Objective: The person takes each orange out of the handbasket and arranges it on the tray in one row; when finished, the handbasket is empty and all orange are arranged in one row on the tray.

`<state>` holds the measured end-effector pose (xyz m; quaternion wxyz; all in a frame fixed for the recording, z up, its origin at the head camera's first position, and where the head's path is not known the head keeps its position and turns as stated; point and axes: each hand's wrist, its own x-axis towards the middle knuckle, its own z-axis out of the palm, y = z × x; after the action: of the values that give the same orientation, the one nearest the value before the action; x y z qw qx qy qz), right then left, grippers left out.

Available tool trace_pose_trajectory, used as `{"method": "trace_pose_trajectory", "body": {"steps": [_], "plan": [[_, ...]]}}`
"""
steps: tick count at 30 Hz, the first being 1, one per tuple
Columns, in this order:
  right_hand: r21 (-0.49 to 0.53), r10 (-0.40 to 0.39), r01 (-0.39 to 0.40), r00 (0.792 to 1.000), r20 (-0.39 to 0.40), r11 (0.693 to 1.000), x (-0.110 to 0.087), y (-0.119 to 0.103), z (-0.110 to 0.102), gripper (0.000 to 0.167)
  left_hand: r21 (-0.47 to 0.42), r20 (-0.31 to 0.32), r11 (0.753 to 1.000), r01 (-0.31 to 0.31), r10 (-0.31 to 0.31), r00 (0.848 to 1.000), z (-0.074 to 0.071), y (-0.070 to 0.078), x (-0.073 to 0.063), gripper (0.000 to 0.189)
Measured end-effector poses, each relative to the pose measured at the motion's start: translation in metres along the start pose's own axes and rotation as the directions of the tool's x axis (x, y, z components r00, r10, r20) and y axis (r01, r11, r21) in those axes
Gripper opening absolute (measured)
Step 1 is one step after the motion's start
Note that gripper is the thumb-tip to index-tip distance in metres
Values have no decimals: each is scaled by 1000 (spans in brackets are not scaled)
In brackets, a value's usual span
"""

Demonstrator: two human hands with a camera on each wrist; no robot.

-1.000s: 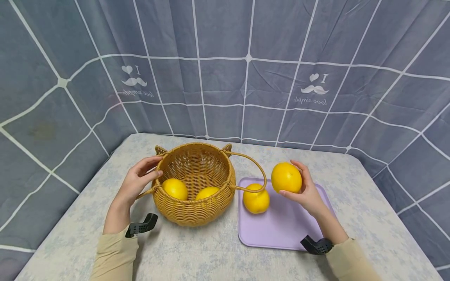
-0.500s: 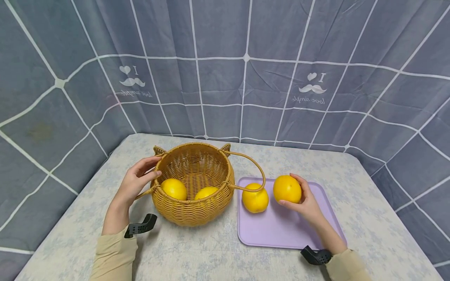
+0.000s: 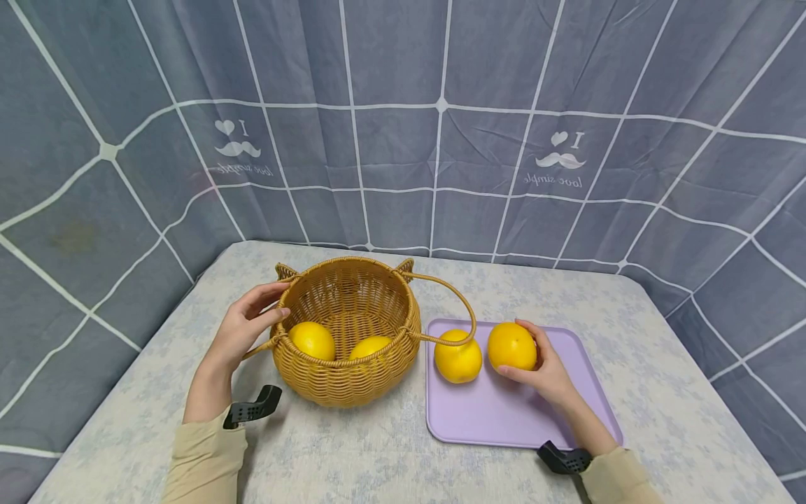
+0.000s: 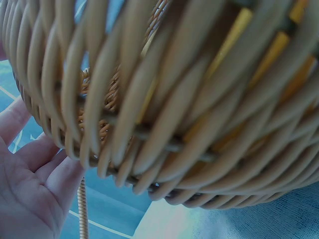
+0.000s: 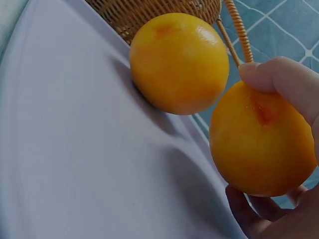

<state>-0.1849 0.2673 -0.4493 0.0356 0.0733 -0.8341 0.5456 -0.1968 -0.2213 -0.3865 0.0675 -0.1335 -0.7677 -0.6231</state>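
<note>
A brown wicker basket (image 3: 343, 381) with cat-like ears stands left of centre, with two yellow-orange oranges (image 3: 313, 341) inside. My left hand (image 3: 242, 325) grips its left rim; in the left wrist view that hand's fingers (image 4: 37, 154) lie against the weave. At the right, my right hand (image 3: 544, 367) holds an orange (image 3: 511, 346) between thumb and fingers, low over a lilac tray (image 3: 491, 420). I cannot tell whether this fruit touches the tray. Another orange (image 5: 179, 63) rests on the tray to its left, partly crossed by the basket handle in the head view.
The basket's right handle (image 3: 462, 297) sticks out over the tray's left edge. Its left handle (image 3: 258, 347) droops under my left wrist. A grey-blue curtain (image 3: 403, 154) with white lines hangs behind the pale patterned table (image 3: 352, 455).
My right hand has lowered the orange toward the tray, coming down beside the other orange. The left hand and the basket have stayed in place.
</note>
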Motion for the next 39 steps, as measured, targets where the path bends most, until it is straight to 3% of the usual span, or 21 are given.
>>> {"method": "trace_pose_trajectory", "body": {"steps": [18, 30, 39], "plan": [[-11, 8, -7, 998, 62, 1000, -1, 10, 9, 84, 26, -5, 999, 26, -26, 1000, 1, 1, 0, 44], [-20, -33, 35, 996, 79, 999, -3, 10, 8, 83, 10, -3, 1000, 12, -12, 1000, 1, 1, 0, 42], [-28, -12, 15, 995, 98, 1000, -4, 9, 8, 82, 19, -4, 1000, 15, -15, 1000, 0, -1, 0, 43]]}}
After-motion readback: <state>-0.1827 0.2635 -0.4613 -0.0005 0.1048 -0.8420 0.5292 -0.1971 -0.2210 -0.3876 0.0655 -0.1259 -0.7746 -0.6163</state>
